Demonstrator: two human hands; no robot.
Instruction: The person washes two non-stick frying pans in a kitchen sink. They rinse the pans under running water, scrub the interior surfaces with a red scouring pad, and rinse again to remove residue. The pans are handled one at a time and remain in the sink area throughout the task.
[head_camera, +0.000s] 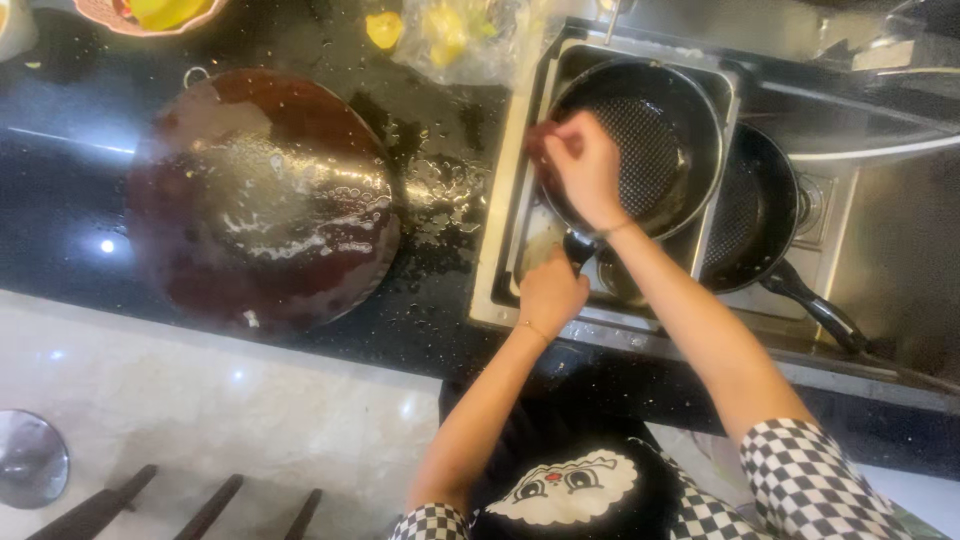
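Observation:
A black frying pan (655, 150) with a dimpled inside sits tilted in the steel sink (500, 250). My left hand (550, 292) grips its dark handle at the sink's near edge. My right hand (580, 165) is over the pan's left rim, fingers pinched on something small and reddish; what it is cannot be made out. A second black pan (755, 215) lies under and to the right of the first, its handle (815, 305) pointing toward the near right.
A round dark-red wet board (260, 195) lies on the black wet countertop (440, 180) left of the sink. A clear bag with yellow pieces (450, 35) and a bowl (150, 15) are at the back. A metal lid (30, 460) sits low left.

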